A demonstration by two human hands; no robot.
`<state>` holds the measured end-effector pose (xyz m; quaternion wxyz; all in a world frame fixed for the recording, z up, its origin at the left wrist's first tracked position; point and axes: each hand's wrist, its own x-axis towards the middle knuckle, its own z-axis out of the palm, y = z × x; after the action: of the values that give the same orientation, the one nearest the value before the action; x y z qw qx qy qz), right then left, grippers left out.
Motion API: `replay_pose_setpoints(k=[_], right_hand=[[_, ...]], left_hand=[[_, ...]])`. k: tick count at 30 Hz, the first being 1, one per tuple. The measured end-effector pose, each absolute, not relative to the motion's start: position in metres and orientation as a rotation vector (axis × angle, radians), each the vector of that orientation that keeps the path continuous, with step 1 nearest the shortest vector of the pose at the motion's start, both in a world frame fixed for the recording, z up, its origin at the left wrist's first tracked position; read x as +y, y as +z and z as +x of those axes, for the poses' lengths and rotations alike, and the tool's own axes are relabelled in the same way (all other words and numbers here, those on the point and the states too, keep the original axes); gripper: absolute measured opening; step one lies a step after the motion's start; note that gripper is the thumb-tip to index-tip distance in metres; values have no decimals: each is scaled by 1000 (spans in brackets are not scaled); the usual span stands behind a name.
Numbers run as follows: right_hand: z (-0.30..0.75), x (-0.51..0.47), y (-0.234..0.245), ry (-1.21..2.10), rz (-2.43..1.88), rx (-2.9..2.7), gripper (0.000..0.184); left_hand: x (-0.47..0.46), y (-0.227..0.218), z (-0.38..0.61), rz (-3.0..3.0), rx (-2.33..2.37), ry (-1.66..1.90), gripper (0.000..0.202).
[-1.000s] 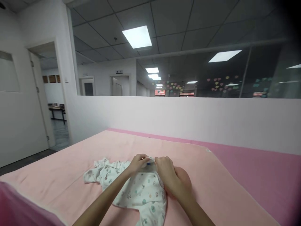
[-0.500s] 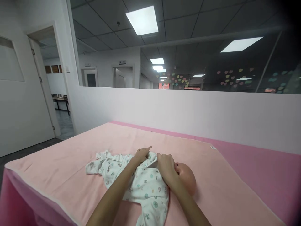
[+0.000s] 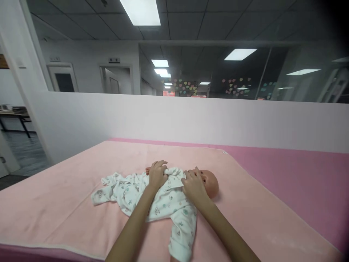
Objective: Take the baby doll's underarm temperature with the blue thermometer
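A baby doll (image 3: 211,183) lies on its back with its head to the right, dressed in a white long-sleeved baby outfit (image 3: 170,202) with small printed figures. My left hand (image 3: 158,175) is closed round the doll's far arm and sleeve. The doll's small hand (image 3: 147,170) pokes out just left of my fingers. At the collar, beside the doll's face, my right hand (image 3: 194,185) has its fingers curled on the edge of the outfit; the fingertips are partly hidden. The near sleeve (image 3: 182,233) stretches toward me, and the legs of the outfit (image 3: 109,191) lie flat at left.
A pale pink sheet (image 3: 68,196) covers the padded surface, with a darker pink cover (image 3: 286,167) beyond its right edge. A low white wall (image 3: 191,122) with a window above stands behind. At far left, a doorway shows a table (image 3: 16,115).
The view has swung right and the doll appears slightly farther off. My left hand has closed over the far sleeve, and the doll's hand now shows beside it. My right hand stays at the collar.
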<state>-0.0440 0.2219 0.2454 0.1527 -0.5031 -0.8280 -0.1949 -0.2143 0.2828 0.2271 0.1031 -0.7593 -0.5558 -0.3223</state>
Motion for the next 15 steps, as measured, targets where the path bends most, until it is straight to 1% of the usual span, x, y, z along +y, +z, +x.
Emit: replay_pose_setpoints(k=[3,5,8,11,15], right_hand=[[-23,203,240,-502,-1357,-2296,23],[-5,198,237,-381,-1260,-2222,29],[26,208,235,-148,-1220,-1945,31],[54,235,234,177,-1288,-1631,31],[67,271,228,781,-1209,-1404,30]], left_hand=[[281,226,-214,-2231,-1864,-803,30],[279,225,-214,-2194,-1927,-738,31],[277,225,-214,-2171,-1902,-735,33],[275,226,-213,-2145,-1889,-766,35],[274,227,-210,-2108,-1951,-796,35]])
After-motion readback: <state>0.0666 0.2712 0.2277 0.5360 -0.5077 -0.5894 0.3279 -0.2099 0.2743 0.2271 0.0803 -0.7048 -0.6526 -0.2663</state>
